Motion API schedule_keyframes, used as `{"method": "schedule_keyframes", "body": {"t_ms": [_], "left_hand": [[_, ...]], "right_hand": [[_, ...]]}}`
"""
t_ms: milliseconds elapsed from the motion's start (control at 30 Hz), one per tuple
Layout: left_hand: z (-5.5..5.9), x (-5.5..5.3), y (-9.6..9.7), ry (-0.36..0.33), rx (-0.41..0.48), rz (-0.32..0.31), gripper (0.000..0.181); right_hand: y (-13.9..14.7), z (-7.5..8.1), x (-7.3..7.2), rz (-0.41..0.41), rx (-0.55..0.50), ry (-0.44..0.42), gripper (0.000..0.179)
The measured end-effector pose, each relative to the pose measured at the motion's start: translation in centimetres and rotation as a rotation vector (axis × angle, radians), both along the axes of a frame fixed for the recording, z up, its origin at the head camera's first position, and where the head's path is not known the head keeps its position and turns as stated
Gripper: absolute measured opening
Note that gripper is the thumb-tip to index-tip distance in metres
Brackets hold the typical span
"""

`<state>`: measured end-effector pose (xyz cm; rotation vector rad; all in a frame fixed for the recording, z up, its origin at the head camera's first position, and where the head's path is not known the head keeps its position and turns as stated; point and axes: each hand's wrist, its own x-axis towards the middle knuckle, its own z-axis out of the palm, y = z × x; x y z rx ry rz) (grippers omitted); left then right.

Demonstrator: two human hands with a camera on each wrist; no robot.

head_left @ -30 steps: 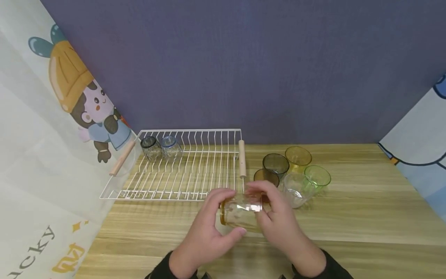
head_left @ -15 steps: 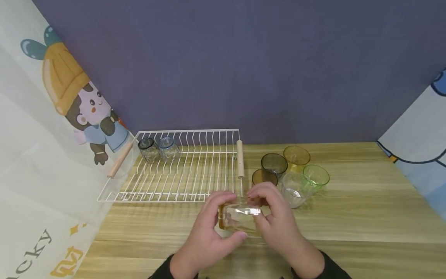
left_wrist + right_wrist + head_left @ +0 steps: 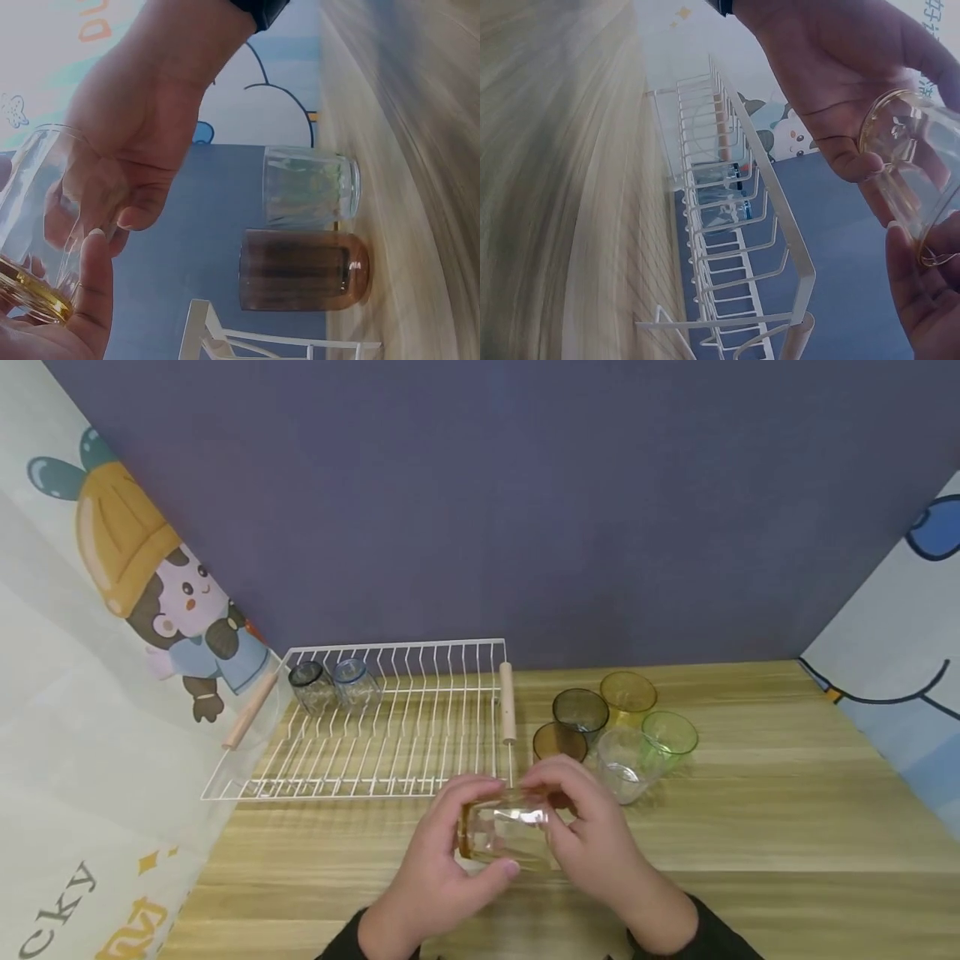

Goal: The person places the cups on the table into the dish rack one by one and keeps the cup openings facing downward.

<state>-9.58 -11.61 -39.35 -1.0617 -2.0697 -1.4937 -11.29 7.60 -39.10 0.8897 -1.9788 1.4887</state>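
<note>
Head view: little has changed this past second; left hand (image 3: pixel 431 868) and right hand (image 3: pixel 600 839) still grip the sideways glass (image 3: pixel 502 835) above the table (image 3: pixel 750 835), near the rack (image 3: pixel 420 690), so work stays on it

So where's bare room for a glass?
Table: right of the green-rimmed glass, or left of the left hand. Rack: between blue-rimmed glass and right handle. Crowded: clear glass and four others; around right hand and held glass.

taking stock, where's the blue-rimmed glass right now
In the head view, the blue-rimmed glass sits back left in the white rack, just right of a dark-rimmed glass.
</note>
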Motion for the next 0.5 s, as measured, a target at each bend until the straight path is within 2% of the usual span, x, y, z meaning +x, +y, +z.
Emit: {"method": "schedule_keyframes", "body": {"t_ms": [300, 500], "left_hand": [[0.8, -0.1, -0.3, 0.012, -0.01, -0.032, 0.065], [1.5, -0.3, -1.1, -0.005, -0.041, -0.044, 0.068]], "right_hand": [[0.3, 0.2, 0.0, 0.031, 0.003, -0.059, 0.035], [0.7, 0.5, -0.6, 0.067, -0.011, -0.042, 0.035]]}}
